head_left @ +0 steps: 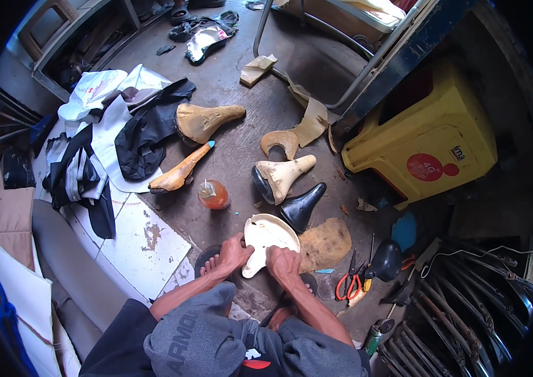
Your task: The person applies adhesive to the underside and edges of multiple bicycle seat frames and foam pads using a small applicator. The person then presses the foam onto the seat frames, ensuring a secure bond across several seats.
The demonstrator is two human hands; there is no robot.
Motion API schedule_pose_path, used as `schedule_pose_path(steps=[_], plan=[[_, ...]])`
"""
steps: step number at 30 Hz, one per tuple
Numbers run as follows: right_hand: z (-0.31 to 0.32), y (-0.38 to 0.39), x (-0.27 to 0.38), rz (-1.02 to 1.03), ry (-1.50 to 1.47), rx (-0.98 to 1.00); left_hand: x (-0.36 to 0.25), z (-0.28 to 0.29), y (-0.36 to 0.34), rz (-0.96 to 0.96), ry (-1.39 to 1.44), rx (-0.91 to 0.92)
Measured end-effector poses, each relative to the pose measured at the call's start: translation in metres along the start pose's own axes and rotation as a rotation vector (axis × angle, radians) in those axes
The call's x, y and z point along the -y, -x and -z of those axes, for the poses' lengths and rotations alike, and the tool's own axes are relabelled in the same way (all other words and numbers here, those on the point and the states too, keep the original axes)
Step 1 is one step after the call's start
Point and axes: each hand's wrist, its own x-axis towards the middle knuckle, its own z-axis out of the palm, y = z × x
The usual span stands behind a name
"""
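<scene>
A cream-white bicycle saddle shell (pixel 271 231) is held in front of me, its hollow side facing up. My left hand (pixel 233 254) is closed on its left edge, and my right hand (pixel 284 261) grips the right edge with curled fingers. Just beyond lie a black saddle (pixel 304 207) and a cream saddle (pixel 285 176) with a black rear part. Two tan saddle pieces, a wide one (pixel 206 121) and a narrow one (pixel 181 171), rest farther off to the left. A container of orange-brown stuff (pixel 214 195) stands on the floor near my left hand.
To my right are orange-handled scissors (pixel 349 286), a round black object (pixel 386 261) and stacked dark metal frames (pixel 449 314). A yellow plastic stool (pixel 430 138) lies at the far right. Black and white material scraps (pixel 109 144) cover the left side. A brown foam piece (pixel 326 244) lies near my right hand.
</scene>
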Motion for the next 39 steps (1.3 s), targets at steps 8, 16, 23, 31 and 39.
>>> schedule_pose_path(steps=[8,16,23,31,39], plan=[[-0.021,0.008,0.011,0.473,0.158,0.103,0.013,0.002,-0.003,0.019,0.034,-0.019],[-0.029,0.01,0.008,0.514,0.21,-0.173,0.017,0.0,-0.008,0.047,0.115,-0.004],[0.011,-0.016,-0.006,0.276,0.067,-0.452,0.007,0.011,-0.013,0.082,0.08,0.038],[-0.012,-0.011,-0.005,0.295,0.068,-0.111,0.016,-0.004,-0.01,-0.001,0.084,-0.082],[0.074,0.01,-0.049,0.157,-0.585,-0.35,0.008,0.015,-0.007,0.136,0.429,0.168]])
